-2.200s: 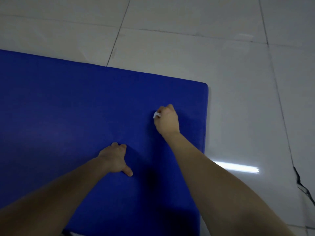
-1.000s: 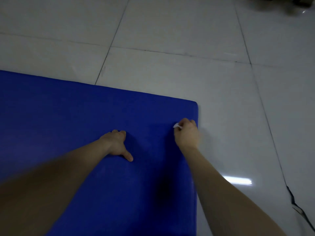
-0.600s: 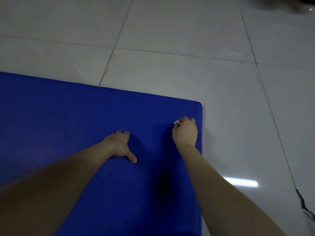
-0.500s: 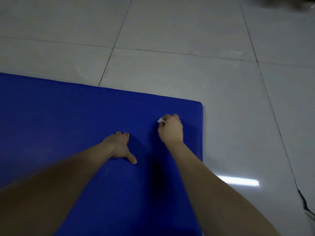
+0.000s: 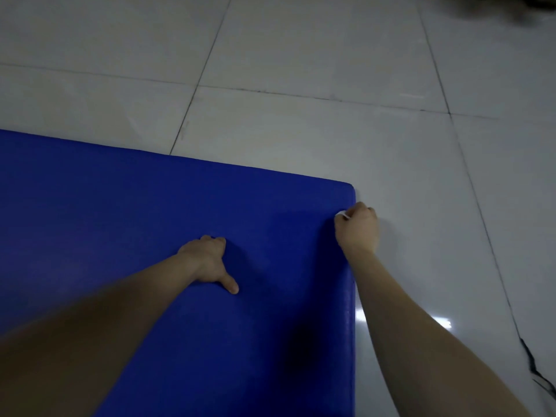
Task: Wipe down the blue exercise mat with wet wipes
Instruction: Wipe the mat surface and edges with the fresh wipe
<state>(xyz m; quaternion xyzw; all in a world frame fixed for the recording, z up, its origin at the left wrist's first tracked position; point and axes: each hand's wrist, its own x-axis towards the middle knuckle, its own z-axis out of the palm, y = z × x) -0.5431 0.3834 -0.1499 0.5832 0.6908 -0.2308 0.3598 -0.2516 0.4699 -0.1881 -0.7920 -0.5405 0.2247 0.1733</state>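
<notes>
Though dimly lit, shows a blue exercise mat (image 5: 150, 221) lying flat on a pale tiled floor (image 5: 301, 70), its top filling the left and lower part of the view and its rounded far right corner near mid-frame. Finds the right hand (image 5: 357, 231) at the mat's right edge, just short of that far right corner, knuckles up, fingers curled tight and clamped on a wet wipe (image 5: 343, 214), with only a small white tip poking out on the thumb side. Puts that hand partly over the mat's edge and partly over the floor beside it. Finds the left hand (image 5: 207, 263) on the mat's top, well in from the right edge, holding nothing: thumb stretched out flat toward the near edge, fingers bent under, pressed against the blue surface. Leaves the two hands apart, with bare mat between them. Adds, on the floor off the right edge, a bright streak of reflected light (image 5: 442, 322) and, farther right, a thin dark cable (image 5: 532, 365). Cannot make out the dark shape (image 5: 538, 3) at the top right corner of the view.
</notes>
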